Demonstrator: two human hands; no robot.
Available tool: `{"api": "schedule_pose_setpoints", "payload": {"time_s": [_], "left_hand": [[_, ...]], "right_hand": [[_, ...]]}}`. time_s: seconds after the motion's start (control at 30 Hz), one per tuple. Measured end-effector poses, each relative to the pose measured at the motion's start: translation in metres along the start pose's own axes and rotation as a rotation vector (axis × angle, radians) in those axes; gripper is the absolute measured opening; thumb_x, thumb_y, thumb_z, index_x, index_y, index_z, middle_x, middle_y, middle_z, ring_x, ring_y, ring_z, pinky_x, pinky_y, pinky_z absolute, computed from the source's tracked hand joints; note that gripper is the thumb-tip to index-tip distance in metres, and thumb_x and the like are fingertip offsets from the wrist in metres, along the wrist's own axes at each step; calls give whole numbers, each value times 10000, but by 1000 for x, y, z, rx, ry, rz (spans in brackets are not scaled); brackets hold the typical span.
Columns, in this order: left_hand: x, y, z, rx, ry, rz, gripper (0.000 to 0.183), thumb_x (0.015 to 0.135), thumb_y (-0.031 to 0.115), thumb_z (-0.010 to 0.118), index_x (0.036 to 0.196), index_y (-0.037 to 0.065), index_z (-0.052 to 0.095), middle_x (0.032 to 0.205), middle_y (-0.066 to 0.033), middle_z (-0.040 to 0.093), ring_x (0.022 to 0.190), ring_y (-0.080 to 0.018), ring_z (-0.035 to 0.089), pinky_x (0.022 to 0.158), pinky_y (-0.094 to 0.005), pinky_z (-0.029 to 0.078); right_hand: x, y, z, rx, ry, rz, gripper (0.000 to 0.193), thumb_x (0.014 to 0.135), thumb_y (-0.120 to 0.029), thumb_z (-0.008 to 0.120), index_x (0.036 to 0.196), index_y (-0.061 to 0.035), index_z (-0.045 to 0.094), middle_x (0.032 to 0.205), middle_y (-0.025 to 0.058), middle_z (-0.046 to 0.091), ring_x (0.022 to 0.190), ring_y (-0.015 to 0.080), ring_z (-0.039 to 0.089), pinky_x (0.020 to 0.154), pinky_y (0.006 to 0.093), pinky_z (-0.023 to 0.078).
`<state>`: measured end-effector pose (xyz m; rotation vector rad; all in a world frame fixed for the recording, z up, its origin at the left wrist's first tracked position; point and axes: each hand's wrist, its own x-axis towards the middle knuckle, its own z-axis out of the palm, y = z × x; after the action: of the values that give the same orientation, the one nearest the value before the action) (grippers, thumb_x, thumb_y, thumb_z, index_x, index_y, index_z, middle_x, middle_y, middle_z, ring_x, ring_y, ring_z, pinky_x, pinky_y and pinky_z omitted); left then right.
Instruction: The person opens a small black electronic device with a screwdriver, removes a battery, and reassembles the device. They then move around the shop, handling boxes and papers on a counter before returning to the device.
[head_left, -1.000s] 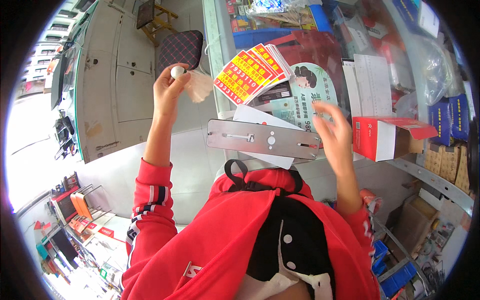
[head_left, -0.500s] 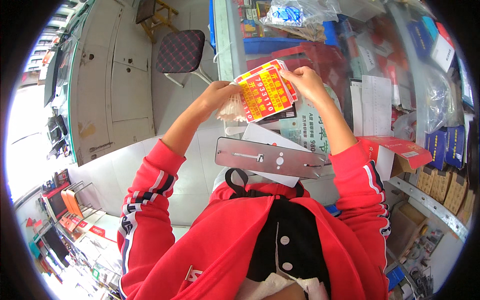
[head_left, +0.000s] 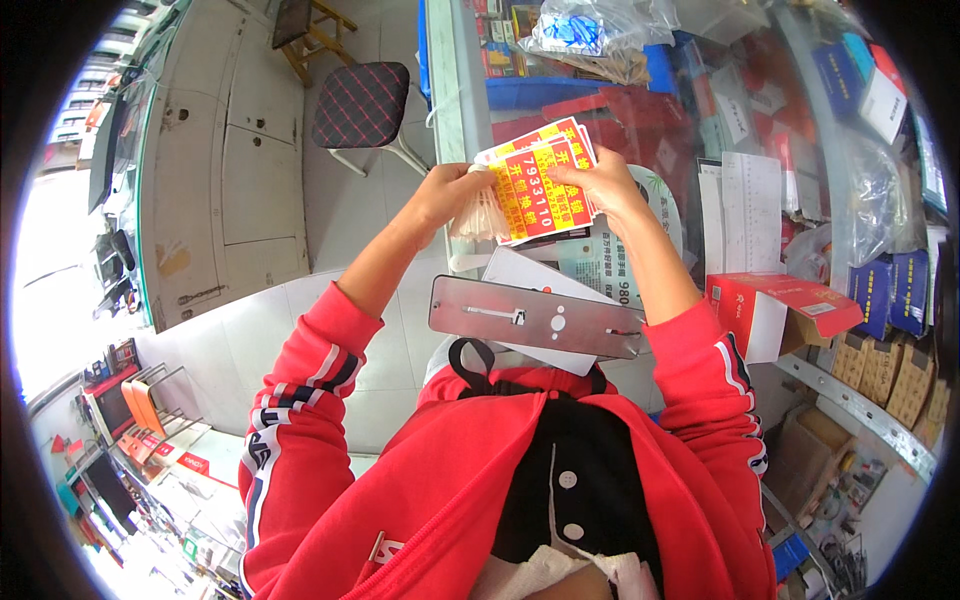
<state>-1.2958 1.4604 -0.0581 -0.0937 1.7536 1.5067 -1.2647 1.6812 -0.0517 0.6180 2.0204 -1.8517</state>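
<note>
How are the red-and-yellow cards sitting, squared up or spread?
Spread: between the left hand and right hand, the cards overlap with edges and corners offset.

From the wearer's head, a fisheye looks steeply down at close-by hands (head_left: pixel 608 187) and a glass counter's left edge (head_left: pixel 462 110).

I wear a red jacket (head_left: pixel 430 480) with white and navy stripes (head_left: pixel 285 415) on the sleeves (head_left: pixel 690 350), over a black top (head_left: pixel 612 470) with pale buttons (head_left: pixel 568 480); my hands (head_left: pixel 443 195) are bare.
</note>
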Motion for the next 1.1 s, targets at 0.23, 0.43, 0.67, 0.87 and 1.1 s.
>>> {"api": "schedule_pose_setpoints", "payload": {"time_s": [0.23,0.43,0.67,0.87,1.1], "left_hand": [[16,42,-18,12,135,547,336,830,214,618,1080,-6,583,897,-33,592,805,-103,543,749,-250,429],[55,46,23,412,220,756,301,719,132,715,1012,133,648,949,-55,550,929,-167,530,861,-305,418],[50,48,33,669,521,1012,581,657,109,733,1199,134,525,1023,-140,525,999,-306,499,866,-378,413],[-2,39,90,-328,-308,278,609,716,232,751,1212,11,474,1252,-151,478,1124,-214,475,947,-364,383],[26,28,120,-184,-353,413,339,757,20,687,1065,13,545,1013,-67,622,900,-112,580,797,-276,489]], "right_hand": [[-85,-18,-97,277,171,-99,360,789,-141,657,1084,20,527,982,96,624,844,149,630,744,285,507],[-150,10,-124,441,352,-98,393,803,-102,624,1148,15,474,994,102,615,871,189,629,744,311,520],[-152,32,-110,542,252,-144,378,746,-60,657,1091,16,523,988,90,619,861,158,619,768,293,487],[-116,25,-86,670,84,-158,359,760,-96,677,1081,0,546,985,78,627,872,138,605,771,288,475],[-89,38,-89,270,115,-434,367,747,-79,709,1055,-7,525,972,51,614,869,106,569,772,267,467]]}}
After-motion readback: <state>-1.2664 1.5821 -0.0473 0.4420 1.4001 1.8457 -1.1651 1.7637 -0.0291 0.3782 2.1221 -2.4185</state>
